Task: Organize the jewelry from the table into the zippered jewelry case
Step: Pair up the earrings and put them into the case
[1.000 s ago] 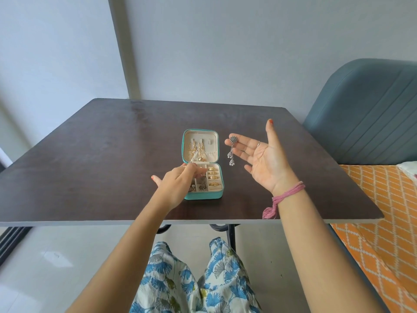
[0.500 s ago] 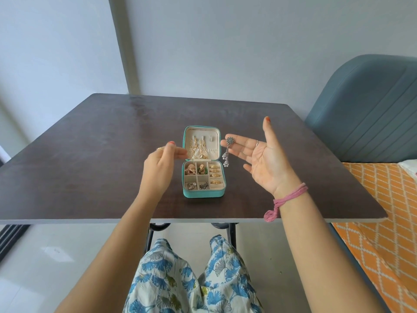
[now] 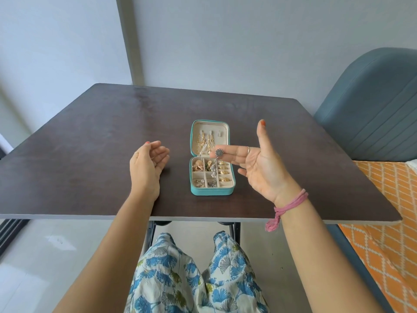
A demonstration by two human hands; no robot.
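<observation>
A teal zippered jewelry case (image 3: 211, 191) lies open in the middle of the dark table (image 3: 90, 154). Its upright lid holds gold dangling earrings (image 3: 204, 143). The compartments hold gold rings (image 3: 223, 171) and other small pieces. My right hand (image 3: 257, 163) hovers just right of the case, palm up, thumb raised, a silver dangle earring (image 3: 215, 162) held between its extended fingers and hanging over the compartments. My left hand (image 3: 147, 164) rests left of the case, fingers loosely curled, nothing in it.
A blue-grey padded chair (image 3: 372, 114) stands at the table's right side. An orange patterned cloth (image 3: 388, 222) lies at the lower right. The table's near edge runs just above my lap. A grey wall stands behind the table.
My left hand has drawn back from the case to the left and now lies empty on the table. My right hand has shifted left, bringing the silver earring over the case.
</observation>
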